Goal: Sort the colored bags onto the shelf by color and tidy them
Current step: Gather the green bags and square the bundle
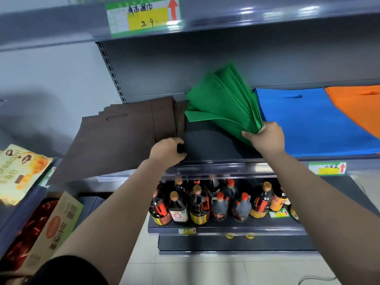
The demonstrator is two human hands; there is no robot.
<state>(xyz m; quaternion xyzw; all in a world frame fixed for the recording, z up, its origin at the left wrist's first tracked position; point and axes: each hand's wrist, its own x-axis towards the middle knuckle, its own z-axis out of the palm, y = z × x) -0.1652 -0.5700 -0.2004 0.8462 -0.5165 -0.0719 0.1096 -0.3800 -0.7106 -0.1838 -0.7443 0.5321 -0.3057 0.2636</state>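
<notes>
A stack of brown bags (pixel 123 138) lies on the left part of the grey shelf (pixel 213 147), overhanging its front edge. My left hand (pixel 167 150) grips the stack's right front corner. My right hand (pixel 265 137) grips a fanned bundle of green bags (pixel 224 103) by one end and holds it tilted up above the bare middle of the shelf. A blue stack (pixel 304 122) lies flat to the right, and an orange stack (pixel 357 103) lies at the far right.
Bottles of dark sauce (pixel 199 204) fill the shelf below. Snack packets (pixel 18 171) and a brown paper bag (pixel 55 229) sit on the lower left rack. An upper shelf with a price tag (pixel 144 15) overhangs the bags. Tiled floor lies beneath.
</notes>
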